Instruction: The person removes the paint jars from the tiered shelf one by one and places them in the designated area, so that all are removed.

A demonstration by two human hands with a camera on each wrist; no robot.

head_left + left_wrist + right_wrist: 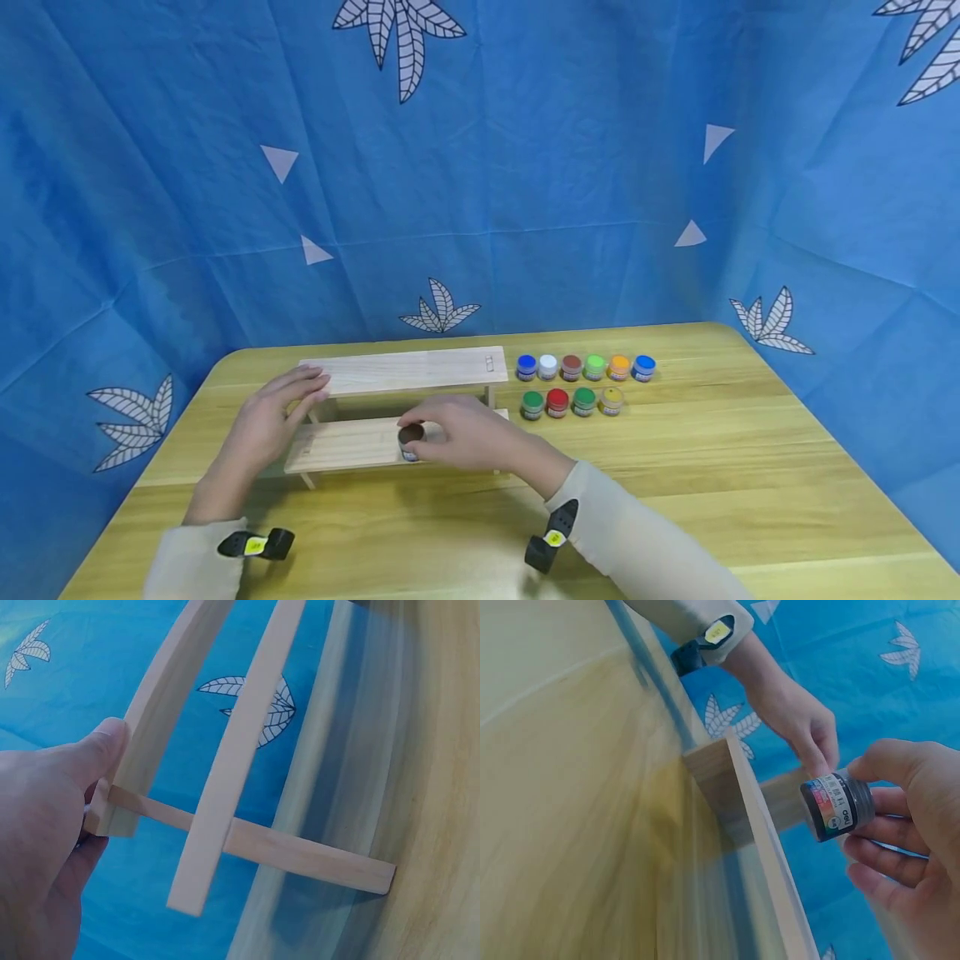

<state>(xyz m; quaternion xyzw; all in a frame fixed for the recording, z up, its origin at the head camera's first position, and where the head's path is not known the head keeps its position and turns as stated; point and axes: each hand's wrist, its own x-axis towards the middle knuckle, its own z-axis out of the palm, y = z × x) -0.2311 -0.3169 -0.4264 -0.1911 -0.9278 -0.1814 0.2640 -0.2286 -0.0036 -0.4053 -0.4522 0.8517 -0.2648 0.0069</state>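
Note:
A two-step wooden rack stands on the table, with an upper board [405, 371] behind a lower board [345, 446]. My left hand [266, 421] grips the left end of the upper board; in the left wrist view its thumb [109, 739] lies against the board's edge and the other fingers are partly hidden behind it. My right hand [468, 433] holds a small dark paint jar [409, 446] over the lower board. In the right wrist view the jar [832, 806] sits between thumb and fingers, its printed label showing. Whether its base touches the board I cannot tell.
To the right of the rack, several paint jars stand in two rows, among them a white jar [547, 367], a red jar [557, 402] and a yellow jar [611, 401]. A blue patterned cloth [562, 192] hangs behind the wooden table [712, 467].

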